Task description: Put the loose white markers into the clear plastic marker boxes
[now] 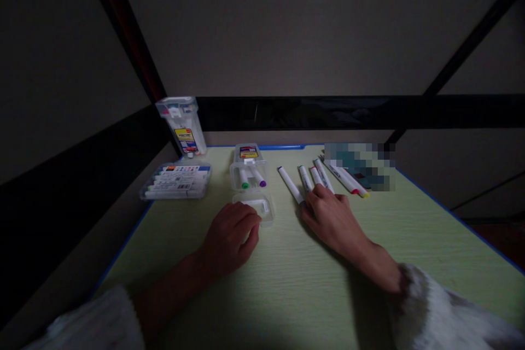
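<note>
My right hand [328, 220] reaches over a group of white markers, its fingers closed at the near end of a white marker with a dark tip [290, 185]. Several more markers, one of them a grey-capped marker [324, 175], lie just beyond its knuckles, partly covered by the hand. My left hand [230, 238] is curled, with nothing visible in its fingers. It is beside a clear plastic lid [266, 213] and hides part of it; whether they touch I cannot tell. Behind the lid lies an open clear case [248, 161] holding a green-ended marker [244, 179] and a purple-ended marker [258, 176].
A clear marker case [176, 180] lies flat at the table's left edge, and a taller case [186, 128] stands upright behind it. Red- and yellow-ended markers [348, 180] lie at right beside a blurred-out item [359, 164]. The pale green table [283, 295] has a blue edge; a wall rises behind.
</note>
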`<state>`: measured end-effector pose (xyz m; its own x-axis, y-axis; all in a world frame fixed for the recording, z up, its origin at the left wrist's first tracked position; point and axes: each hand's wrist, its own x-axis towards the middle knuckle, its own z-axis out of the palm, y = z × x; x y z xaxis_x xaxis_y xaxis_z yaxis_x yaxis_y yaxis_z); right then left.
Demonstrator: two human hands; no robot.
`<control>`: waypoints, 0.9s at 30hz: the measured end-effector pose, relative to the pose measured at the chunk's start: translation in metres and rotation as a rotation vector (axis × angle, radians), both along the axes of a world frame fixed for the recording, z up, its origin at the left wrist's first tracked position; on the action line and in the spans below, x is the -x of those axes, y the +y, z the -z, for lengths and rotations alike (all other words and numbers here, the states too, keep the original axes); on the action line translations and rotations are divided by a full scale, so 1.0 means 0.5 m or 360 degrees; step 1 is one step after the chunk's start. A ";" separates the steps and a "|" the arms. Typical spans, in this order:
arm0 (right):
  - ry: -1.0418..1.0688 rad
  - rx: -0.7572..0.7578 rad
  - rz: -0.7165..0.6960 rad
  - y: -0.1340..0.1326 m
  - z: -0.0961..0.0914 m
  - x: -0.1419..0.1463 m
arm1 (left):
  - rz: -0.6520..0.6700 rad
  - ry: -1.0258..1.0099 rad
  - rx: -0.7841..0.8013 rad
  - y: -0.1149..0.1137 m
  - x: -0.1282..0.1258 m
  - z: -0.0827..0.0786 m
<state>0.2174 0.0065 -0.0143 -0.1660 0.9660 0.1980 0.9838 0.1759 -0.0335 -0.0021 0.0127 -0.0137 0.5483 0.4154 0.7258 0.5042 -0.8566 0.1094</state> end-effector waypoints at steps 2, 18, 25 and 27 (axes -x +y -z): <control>-0.0001 -0.0011 -0.0007 0.000 0.000 -0.001 | -0.0003 0.0003 0.0005 -0.001 0.000 0.000; 0.0013 -0.0054 0.0089 0.000 0.007 0.002 | -0.0002 0.0005 0.0002 -0.002 -0.002 0.002; 0.0022 -0.0002 0.0118 0.003 0.004 0.007 | -0.0005 0.0014 0.0026 -0.004 -0.004 -0.002; 0.0031 0.0005 0.0116 0.001 0.001 0.009 | -0.0012 0.0018 0.0026 -0.004 -0.003 -0.002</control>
